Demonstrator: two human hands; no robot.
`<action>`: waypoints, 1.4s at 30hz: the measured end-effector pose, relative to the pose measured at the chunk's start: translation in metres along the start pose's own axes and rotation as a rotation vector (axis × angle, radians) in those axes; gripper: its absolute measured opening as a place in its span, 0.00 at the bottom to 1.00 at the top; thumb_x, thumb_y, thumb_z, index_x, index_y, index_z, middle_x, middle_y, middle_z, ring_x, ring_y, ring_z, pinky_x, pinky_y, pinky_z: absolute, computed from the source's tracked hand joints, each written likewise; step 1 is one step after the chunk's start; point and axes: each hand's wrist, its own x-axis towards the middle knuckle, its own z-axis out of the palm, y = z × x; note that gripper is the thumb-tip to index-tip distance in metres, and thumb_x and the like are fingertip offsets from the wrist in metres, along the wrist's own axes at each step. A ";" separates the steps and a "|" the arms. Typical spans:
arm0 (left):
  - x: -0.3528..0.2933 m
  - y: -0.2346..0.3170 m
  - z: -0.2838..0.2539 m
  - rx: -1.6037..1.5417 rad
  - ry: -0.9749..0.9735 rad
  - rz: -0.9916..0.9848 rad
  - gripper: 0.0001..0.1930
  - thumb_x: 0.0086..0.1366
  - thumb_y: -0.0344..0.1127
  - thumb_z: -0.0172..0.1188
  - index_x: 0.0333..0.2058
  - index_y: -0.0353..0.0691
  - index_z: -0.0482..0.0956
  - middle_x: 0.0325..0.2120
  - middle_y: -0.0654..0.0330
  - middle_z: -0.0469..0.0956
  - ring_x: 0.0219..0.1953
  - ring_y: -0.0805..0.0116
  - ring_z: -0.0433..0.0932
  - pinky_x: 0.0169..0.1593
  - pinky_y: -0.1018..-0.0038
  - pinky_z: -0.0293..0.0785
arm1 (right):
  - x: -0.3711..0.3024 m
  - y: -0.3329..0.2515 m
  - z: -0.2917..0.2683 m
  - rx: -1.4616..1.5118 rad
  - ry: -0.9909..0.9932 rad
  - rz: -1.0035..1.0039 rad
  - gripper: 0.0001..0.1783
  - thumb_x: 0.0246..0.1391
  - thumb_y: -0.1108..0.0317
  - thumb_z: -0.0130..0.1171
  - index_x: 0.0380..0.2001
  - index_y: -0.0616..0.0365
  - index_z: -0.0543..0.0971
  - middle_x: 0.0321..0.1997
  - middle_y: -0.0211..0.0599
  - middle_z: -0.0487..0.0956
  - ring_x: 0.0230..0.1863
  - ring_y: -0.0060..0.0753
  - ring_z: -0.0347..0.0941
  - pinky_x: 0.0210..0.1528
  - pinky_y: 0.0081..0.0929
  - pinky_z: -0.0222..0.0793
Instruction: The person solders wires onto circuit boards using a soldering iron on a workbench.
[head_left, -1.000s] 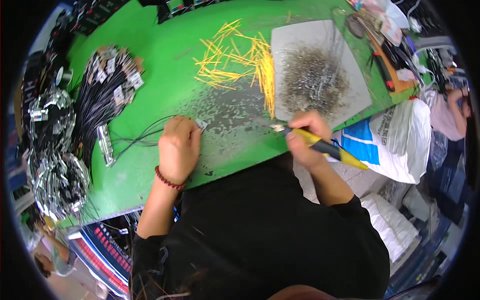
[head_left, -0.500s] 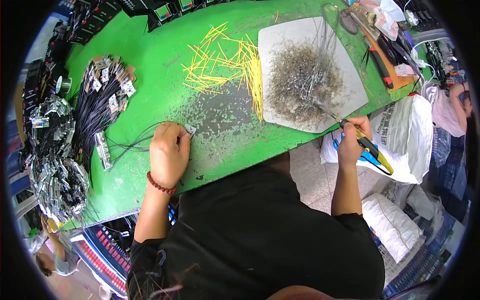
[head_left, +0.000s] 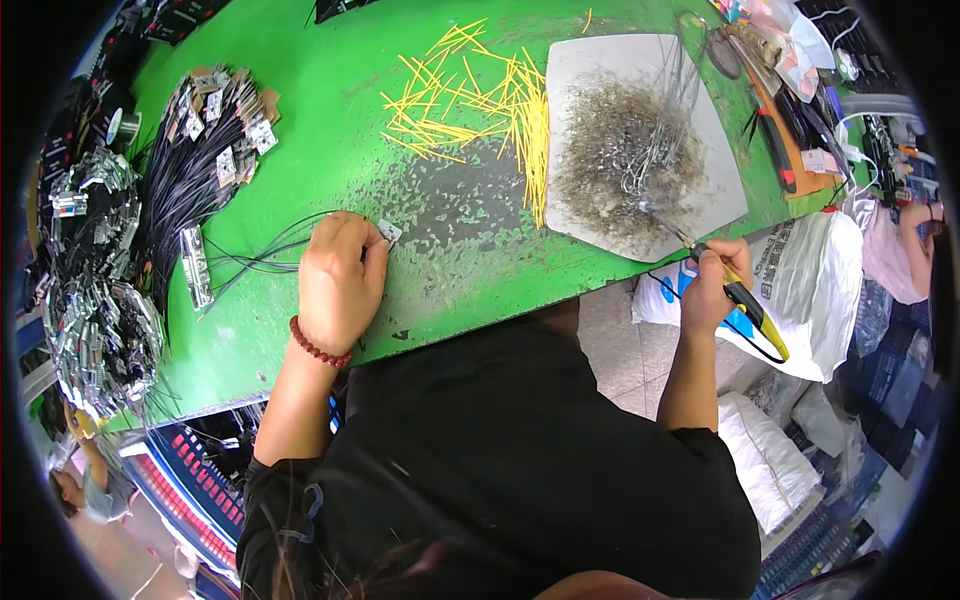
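My left hand (head_left: 343,268), with a red bead bracelet at its wrist, rests closed on the green table (head_left: 330,130). Thin black cables (head_left: 262,263) run into its fingers, and a small whitish tag-like piece (head_left: 389,233) sticks out beyond them. In my right hand (head_left: 718,284) is a soldering iron with a yellow and black handle (head_left: 762,325). Its tip points at the dirty middle of a pale board (head_left: 605,58), where several thin grey wires (head_left: 640,170) lie over dark residue. My right fingers wrap around the handle near the table's edge.
Yellow thin tubes (head_left: 465,100) lie scattered left of the board. Black cable bundles (head_left: 190,150) and shiny metal parts (head_left: 95,330) fill the far left. Right of the board are red-black pliers-like handles (head_left: 776,150). A white sack (head_left: 815,270) hangs below the right edge.
The whole view has shifted a little, with the table's left side higher in the picture. Both hands keep nearly the same places at the table, the iron still at the board.
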 end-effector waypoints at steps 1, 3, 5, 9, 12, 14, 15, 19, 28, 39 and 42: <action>-0.001 -0.001 0.000 0.001 0.009 0.002 0.04 0.51 0.20 0.58 0.24 0.33 0.71 0.24 0.51 0.73 0.31 0.50 0.73 0.35 0.62 0.71 | 0.001 0.002 -0.002 -0.035 0.007 -0.035 0.03 0.44 0.79 0.53 0.25 0.62 0.71 0.23 0.27 0.71 0.22 0.15 0.65 0.26 0.13 0.62; -0.002 -0.003 0.002 0.006 0.035 0.006 0.04 0.50 0.21 0.58 0.24 0.34 0.72 0.24 0.51 0.73 0.31 0.50 0.73 0.35 0.62 0.71 | 0.000 -0.001 0.001 -0.038 0.064 -0.052 0.03 0.44 0.79 0.53 0.25 0.61 0.72 0.24 0.28 0.71 0.22 0.16 0.66 0.28 0.14 0.63; -0.003 -0.006 0.000 0.038 0.027 0.031 0.04 0.50 0.22 0.58 0.24 0.34 0.72 0.25 0.51 0.73 0.30 0.51 0.73 0.35 0.63 0.71 | 0.003 0.003 -0.005 -0.079 0.051 -0.031 0.02 0.45 0.78 0.52 0.26 0.61 0.72 0.24 0.29 0.70 0.22 0.18 0.67 0.28 0.15 0.64; 0.001 -0.007 0.007 0.019 0.075 0.099 0.04 0.51 0.23 0.59 0.24 0.35 0.72 0.25 0.52 0.73 0.32 0.52 0.74 0.36 0.63 0.72 | 0.006 0.001 -0.010 -0.090 0.079 -0.102 0.04 0.47 0.80 0.49 0.27 0.61 0.72 0.26 0.30 0.69 0.23 0.18 0.65 0.25 0.12 0.62; -0.002 -0.006 0.005 0.009 0.083 0.063 0.03 0.51 0.23 0.59 0.24 0.35 0.73 0.26 0.52 0.74 0.33 0.52 0.74 0.37 0.64 0.72 | 0.005 -0.011 0.016 0.095 0.013 -0.153 0.05 0.45 0.81 0.46 0.27 0.62 0.71 0.25 0.33 0.69 0.23 0.18 0.64 0.25 0.12 0.60; -0.002 -0.009 0.007 0.019 0.087 0.063 0.03 0.51 0.23 0.59 0.24 0.34 0.74 0.27 0.52 0.74 0.33 0.52 0.74 0.37 0.64 0.72 | -0.002 -0.018 0.051 0.125 -0.161 -0.175 0.03 0.45 0.78 0.49 0.27 0.63 0.70 0.24 0.34 0.69 0.22 0.19 0.63 0.24 0.14 0.59; -0.003 -0.009 0.006 0.024 0.086 0.055 0.03 0.51 0.23 0.59 0.24 0.34 0.74 0.27 0.52 0.74 0.33 0.52 0.74 0.37 0.64 0.73 | -0.008 -0.021 0.070 0.148 -0.275 -0.206 0.04 0.46 0.76 0.50 0.28 0.63 0.70 0.24 0.35 0.69 0.22 0.20 0.62 0.23 0.15 0.58; -0.005 -0.011 0.004 0.025 0.081 0.049 0.03 0.51 0.24 0.60 0.25 0.34 0.74 0.27 0.52 0.75 0.34 0.52 0.75 0.38 0.63 0.73 | -0.034 -0.033 0.135 0.292 -0.595 -0.111 0.09 0.46 0.71 0.62 0.29 0.61 0.72 0.26 0.30 0.70 0.25 0.17 0.61 0.27 0.17 0.56; -0.006 -0.012 0.005 0.016 0.073 0.040 0.04 0.51 0.25 0.60 0.26 0.35 0.74 0.29 0.53 0.75 0.34 0.53 0.75 0.38 0.64 0.74 | -0.035 -0.022 0.177 0.420 -0.745 0.131 0.06 0.45 0.79 0.56 0.28 0.61 0.70 0.23 0.25 0.68 0.23 0.13 0.58 0.25 0.16 0.53; -0.005 -0.012 0.003 0.009 0.068 0.044 0.04 0.51 0.24 0.59 0.26 0.35 0.74 0.29 0.53 0.74 0.34 0.53 0.75 0.36 0.64 0.74 | -0.035 -0.028 0.180 0.321 -0.789 0.157 0.08 0.45 0.76 0.59 0.29 0.61 0.71 0.24 0.26 0.69 0.23 0.12 0.59 0.26 0.15 0.53; -0.005 -0.011 0.003 -0.009 0.084 0.042 0.04 0.51 0.24 0.59 0.26 0.35 0.74 0.29 0.53 0.74 0.34 0.53 0.75 0.36 0.64 0.74 | -0.036 -0.026 0.178 0.360 -0.764 0.147 0.08 0.45 0.75 0.59 0.29 0.61 0.71 0.25 0.26 0.69 0.24 0.13 0.59 0.26 0.15 0.54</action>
